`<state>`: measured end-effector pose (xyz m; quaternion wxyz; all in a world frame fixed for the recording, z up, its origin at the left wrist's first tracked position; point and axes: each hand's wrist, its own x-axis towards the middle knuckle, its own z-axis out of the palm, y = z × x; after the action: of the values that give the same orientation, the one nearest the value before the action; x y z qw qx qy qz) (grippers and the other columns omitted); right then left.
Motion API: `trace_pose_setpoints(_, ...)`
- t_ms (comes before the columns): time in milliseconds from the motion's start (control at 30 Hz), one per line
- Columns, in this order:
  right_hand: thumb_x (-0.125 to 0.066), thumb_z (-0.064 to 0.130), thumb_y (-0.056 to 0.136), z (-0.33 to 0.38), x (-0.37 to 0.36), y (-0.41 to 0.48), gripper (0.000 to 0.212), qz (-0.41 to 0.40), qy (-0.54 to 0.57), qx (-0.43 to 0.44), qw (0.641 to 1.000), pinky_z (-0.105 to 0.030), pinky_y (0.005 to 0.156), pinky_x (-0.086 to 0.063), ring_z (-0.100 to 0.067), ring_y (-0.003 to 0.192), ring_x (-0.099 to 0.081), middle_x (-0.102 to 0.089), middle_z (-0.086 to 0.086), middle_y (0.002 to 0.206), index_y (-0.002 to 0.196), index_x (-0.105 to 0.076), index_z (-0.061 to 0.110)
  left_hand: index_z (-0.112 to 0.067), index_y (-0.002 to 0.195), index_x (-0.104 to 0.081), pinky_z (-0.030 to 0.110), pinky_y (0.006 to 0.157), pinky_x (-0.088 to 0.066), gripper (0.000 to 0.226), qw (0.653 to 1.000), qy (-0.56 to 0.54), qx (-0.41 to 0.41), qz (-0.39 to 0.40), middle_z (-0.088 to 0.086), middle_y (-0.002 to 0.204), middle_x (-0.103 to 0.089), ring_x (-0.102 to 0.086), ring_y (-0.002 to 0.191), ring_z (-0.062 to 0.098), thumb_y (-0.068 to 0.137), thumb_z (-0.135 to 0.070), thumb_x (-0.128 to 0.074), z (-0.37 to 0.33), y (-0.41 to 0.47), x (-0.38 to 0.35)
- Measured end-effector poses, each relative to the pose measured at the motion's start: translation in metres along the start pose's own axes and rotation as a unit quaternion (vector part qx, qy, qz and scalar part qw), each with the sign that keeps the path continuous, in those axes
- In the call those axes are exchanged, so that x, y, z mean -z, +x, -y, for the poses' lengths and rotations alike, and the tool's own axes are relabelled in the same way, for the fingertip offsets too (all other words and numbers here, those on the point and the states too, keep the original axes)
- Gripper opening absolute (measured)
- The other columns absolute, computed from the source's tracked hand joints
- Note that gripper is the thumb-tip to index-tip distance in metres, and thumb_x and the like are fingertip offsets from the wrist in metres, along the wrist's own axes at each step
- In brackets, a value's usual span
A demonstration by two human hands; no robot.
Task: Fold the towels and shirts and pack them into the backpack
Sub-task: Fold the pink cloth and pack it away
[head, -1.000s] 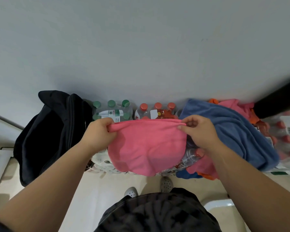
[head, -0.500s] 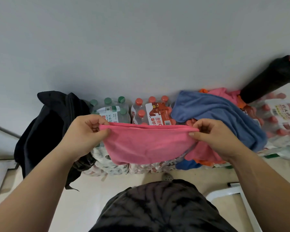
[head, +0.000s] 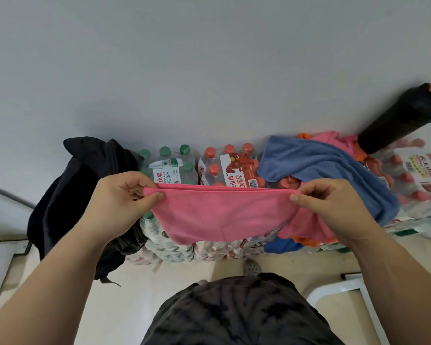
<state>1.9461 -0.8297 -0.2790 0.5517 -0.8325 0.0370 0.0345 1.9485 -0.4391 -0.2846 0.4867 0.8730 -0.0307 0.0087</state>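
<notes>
Pink towel, doubled over, top edge pulled taut and belly sagging, hangs in front of the bottled-water packs. Left hand and right hand each pinch an upper corner; black backpack slumps at left.

Support: shrink-wrapped bottle packs, stacked on the floor against the wall. On the packs' right side, a blue towel is draped over pink and orange cloths. The backpack leans against the packs' left end.

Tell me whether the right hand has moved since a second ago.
Yes: the right hand went rightward, away from the red-capped bottle pack.
</notes>
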Motion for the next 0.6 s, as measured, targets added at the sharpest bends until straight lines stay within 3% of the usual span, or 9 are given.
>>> trace_pose_setpoints(133, -0.079, -0.001, 0.079, -0.004, -0.003, 0.008, 0.019, -0.002, 0.022, -0.016, 1.000, -0.028, 0.072, -0.057, -0.019, 0.073, -0.066, -0.072, -0.008, 0.079, 0.092, -0.073, 0.012, -0.025, 0.093, -0.070, 0.028, 0.075, -0.056, 0.024, 0.999, 0.023, 0.015, -0.022, -0.007, 0.073, -0.071, -0.066, 0.069, 0.010, 0.079, -0.011, -0.083, 0.000, 0.000, 0.001)
trace_pose_setpoints(233, -0.078, 0.004, 0.082, -0.003, -0.007, 0.012, 0.034, 0.039, -0.026, -0.030, 0.998, -0.018, 0.078, -0.056, -0.013, 0.082, -0.070, -0.075, -0.002, 0.087, 0.109, -0.072, 0.024, -0.034, 0.098, -0.073, 0.021, 0.075, -0.054, 0.027, 0.995, 0.086, 0.045, -0.026, -0.012, 0.074, -0.072, -0.066, 0.072, 0.004, 0.077, -0.020, -0.085, 0.004, 0.000, 0.002)
trace_pose_setpoints(333, -0.078, 0.013, 0.084, 0.003, -0.011, 0.016, 0.019, 0.056, -0.151, -0.014, 0.987, -0.010, 0.071, -0.050, 0.000, 0.080, -0.066, -0.074, 0.013, 0.082, 0.090, -0.076, 0.031, -0.031, 0.077, -0.074, 0.019, 0.068, -0.053, 0.011, 0.990, 0.130, 0.056, -0.024, -0.016, 0.071, -0.071, -0.066, 0.069, 0.003, 0.079, -0.025, -0.083, 0.004, 0.000, 0.003)
trace_pose_setpoints(467, -0.077, 0.020, 0.086, 0.006, -0.019, 0.035, 0.012, 0.040, -0.182, -0.011, 0.982, -0.045, 0.074, -0.057, -0.023, 0.073, -0.066, -0.070, 0.000, 0.074, 0.082, -0.075, 0.031, -0.030, 0.076, -0.075, 0.026, 0.058, -0.046, 0.008, 0.982, 0.115, 0.121, -0.091, -0.005, 0.060, -0.061, -0.054, 0.056, 0.012, 0.082, -0.028, -0.080, 0.001, 0.008, 0.001)
trace_pose_setpoints(600, -0.065, 0.022, 0.095, 0.010, -0.034, 0.066, 0.009, 0.027, -0.122, -0.068, 0.990, -0.034, 0.052, -0.050, -0.019, 0.048, -0.058, -0.063, -0.003, 0.056, 0.087, -0.069, 0.025, -0.020, 0.082, -0.074, 0.026, 0.048, -0.043, 0.008, 0.970, -0.037, 0.209, -0.120, 0.003, 0.049, -0.056, -0.052, 0.043, 0.022, 0.089, -0.021, -0.071, -0.002, 0.031, -0.009)
